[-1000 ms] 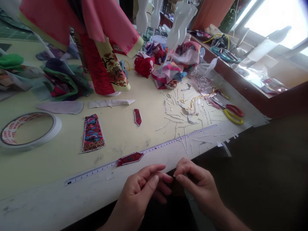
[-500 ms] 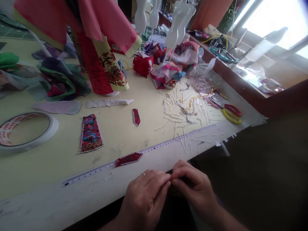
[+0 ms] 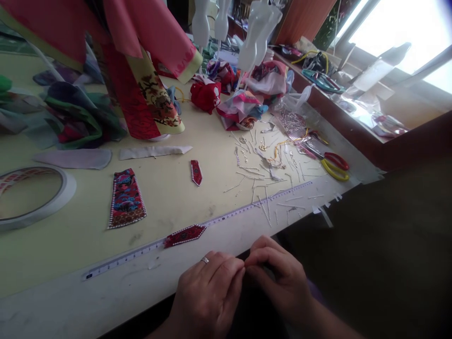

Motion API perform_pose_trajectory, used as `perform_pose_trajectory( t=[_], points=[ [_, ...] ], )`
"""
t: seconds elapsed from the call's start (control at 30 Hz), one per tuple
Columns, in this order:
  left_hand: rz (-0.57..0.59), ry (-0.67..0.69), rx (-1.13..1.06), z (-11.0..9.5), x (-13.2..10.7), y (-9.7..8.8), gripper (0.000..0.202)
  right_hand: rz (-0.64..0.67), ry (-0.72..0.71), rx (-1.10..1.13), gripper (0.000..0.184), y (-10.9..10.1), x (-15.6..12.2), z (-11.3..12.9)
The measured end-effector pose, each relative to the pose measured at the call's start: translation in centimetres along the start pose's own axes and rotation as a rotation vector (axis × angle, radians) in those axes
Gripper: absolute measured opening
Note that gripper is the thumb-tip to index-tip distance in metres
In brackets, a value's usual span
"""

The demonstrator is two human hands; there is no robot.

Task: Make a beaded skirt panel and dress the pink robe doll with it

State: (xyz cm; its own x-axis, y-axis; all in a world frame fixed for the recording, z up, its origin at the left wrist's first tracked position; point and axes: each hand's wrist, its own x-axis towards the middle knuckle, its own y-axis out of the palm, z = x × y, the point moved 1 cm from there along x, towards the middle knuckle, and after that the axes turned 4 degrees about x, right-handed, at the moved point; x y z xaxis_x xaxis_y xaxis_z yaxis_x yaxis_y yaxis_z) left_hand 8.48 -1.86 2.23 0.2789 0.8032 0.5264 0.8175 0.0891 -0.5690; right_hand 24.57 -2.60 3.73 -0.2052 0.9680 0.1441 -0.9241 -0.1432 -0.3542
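Observation:
My left hand, with a ring on one finger, and my right hand meet at the fingertips just off the table's near edge. Anything pinched between them is too small to see. Nearest to them lies a red embroidered strip edged with pearl beads, resting on a long ruler. Further up are a wider floral embroidered panel with beaded edges and a small red beaded piece. Loose pearl bead strands are scattered to the right.
Red-and-yellow-handled scissors lie at the right. A tape roll sits at the left. A hanging red silk garment, fabric bundles and white mannequin forms stand at the back. A bright window is at upper right.
My hands have closed together until the fingertips meet, and my left hand has turned so its ring shows. The whole scene has drifted slightly left as my head moved.

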Motion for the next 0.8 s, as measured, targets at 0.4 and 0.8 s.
perform_pose_trajectory(
  t=[0.4,0.8],
  points=[
    [0.005,-0.032,-0.070,0.09,-0.22,0.29,0.013,0.067,0.138,0.076,0.012,-0.09,-0.13,-0.38],
    [-0.045,0.000,-0.045,0.26,-0.45,-0.19,0.013,0.055,0.151,0.138,0.010,-0.52,-0.18,-0.18]
  ],
)
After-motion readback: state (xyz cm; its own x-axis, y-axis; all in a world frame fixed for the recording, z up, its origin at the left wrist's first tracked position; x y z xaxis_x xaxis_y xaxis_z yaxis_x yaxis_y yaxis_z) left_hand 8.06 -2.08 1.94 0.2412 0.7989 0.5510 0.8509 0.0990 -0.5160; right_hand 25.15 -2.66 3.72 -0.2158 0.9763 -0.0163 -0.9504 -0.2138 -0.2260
